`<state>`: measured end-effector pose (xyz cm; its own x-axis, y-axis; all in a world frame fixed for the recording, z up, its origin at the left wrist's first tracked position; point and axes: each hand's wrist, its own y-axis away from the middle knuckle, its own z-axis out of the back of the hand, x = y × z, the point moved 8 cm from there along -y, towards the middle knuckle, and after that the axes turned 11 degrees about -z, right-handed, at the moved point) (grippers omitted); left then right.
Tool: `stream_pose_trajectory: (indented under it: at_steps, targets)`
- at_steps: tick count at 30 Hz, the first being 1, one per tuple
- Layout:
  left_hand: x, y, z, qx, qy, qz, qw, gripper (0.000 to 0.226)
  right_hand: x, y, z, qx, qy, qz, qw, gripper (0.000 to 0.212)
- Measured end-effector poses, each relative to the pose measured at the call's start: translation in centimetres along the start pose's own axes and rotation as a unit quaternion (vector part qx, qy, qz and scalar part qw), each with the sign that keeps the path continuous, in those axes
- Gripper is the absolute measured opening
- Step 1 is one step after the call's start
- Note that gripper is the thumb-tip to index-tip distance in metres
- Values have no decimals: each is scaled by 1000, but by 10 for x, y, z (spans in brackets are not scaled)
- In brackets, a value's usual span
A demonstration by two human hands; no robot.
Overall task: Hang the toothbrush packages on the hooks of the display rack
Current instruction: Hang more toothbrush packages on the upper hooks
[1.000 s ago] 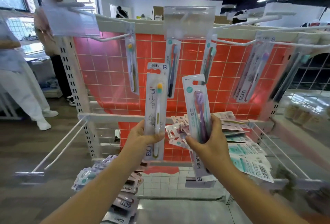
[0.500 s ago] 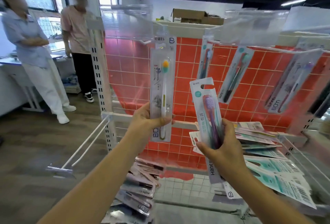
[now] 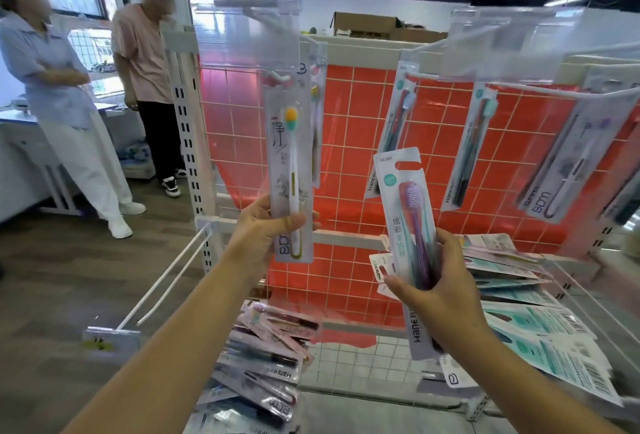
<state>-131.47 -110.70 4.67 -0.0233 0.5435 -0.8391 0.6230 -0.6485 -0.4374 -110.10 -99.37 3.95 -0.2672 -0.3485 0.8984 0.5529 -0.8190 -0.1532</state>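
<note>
The left hand (image 3: pixel 273 225) grasps the lower end of a BDM toothbrush package (image 3: pixel 289 174) with thumb in front and fingers behind, holding it upright. Gripping low leaves the top of the card free, which is the part that must meet the hook (image 3: pixel 277 77). The package top is raised to the hook tip directly above the left hand, behind the clear label holder (image 3: pixel 249 35); whether the hang hole is already threaded cannot be determined, as the holder blurs that area. Another package (image 3: pixel 317 115) already hangs on the same hook, just behind the one held.

The right hand (image 3: pixel 440 298) grasps a Hane toothbrush package (image 3: pixel 410 243) with a purple brush at mid-length, tilted slightly, with its hang slot uppermost and unobstructed. It appears held in reserve for the next hook. More cards seem to sit behind it in the same grip, but the count is unclear.

Loose stock lies in two piles: one below the left hand (image 3: pixel 263 364), one on the wire shelf (image 3: pixel 588 281) to the right of the right hand. Hooks above the right hand already carry hung packages (image 3: pixel 398 128).

Judgement: the current step is seating the left-hand package; most stock remains unhung.
</note>
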Motion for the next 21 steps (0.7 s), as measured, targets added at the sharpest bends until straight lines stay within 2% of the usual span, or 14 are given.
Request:
stream_pose_trajectory:
  at_steps: [3, 8, 10, 13, 16, 21]
  targets:
    - [9, -14, 15, -3, -7, 11, 1000, 70, 6, -3, 5, -7, 3, 15, 1000, 78]
    - [20, -38, 7, -2, 29, 44, 999, 54, 12, -11, 12, -17, -20, 24, 999, 72]
    - [24, -50, 3, -8, 0, 55, 998, 57, 10, -13, 14, -23, -27, 19, 999, 73]
    - [36, -73, 8, -40, -46, 80, 995, 73, 5, -18, 17, -30, -42, 6, 999, 77]
    - [41, -93, 14, -63, -120, 100, 986, 76, 4, -23, 21, -31, -63, 5, 997, 75]
    - [66, -116, 34, -91, -170, 116, 974, 122, 4, -27, 26, -38, -61, 13, 997, 71]
